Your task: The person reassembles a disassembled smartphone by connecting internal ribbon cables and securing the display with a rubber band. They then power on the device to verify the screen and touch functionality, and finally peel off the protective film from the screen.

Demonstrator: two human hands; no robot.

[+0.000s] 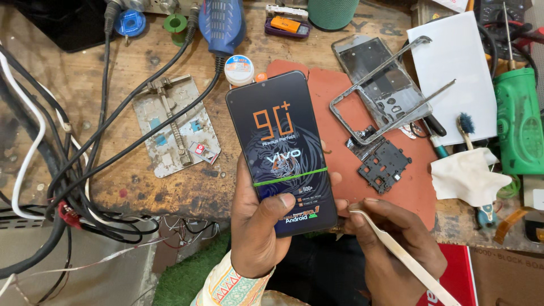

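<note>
Phone [281, 148], a dark slab with a printed film over its glass and a green strip across the lower part, was held upright above the front edge of the tabletop [113, 113]. It was clamped in the left hand [258, 226], with the thumb pressed on the lower face and the fingers wrapped behind. The right hand [391, 249] was closed around metal tweezers [396, 249], whose tip was brought just beside the phone's lower right corner.

The phone was judged stiff, fairly light, smooth and slippery on its film, and fragile at the glass; the safest hold was judged to be along the two long edges, not on the face.

Behind it a reddish mat [340, 113] was spread towards the tabletop's right side, with a bare metal phone frame [379, 90] and a small black bracket [384, 165] lying on it. A white cloth [467, 175] and a green tool [518, 124] were seen near the right edge. A metal clamping plate [173, 124] lay left of centre, and black cables [85, 141] were trailed over the left edge.
</note>
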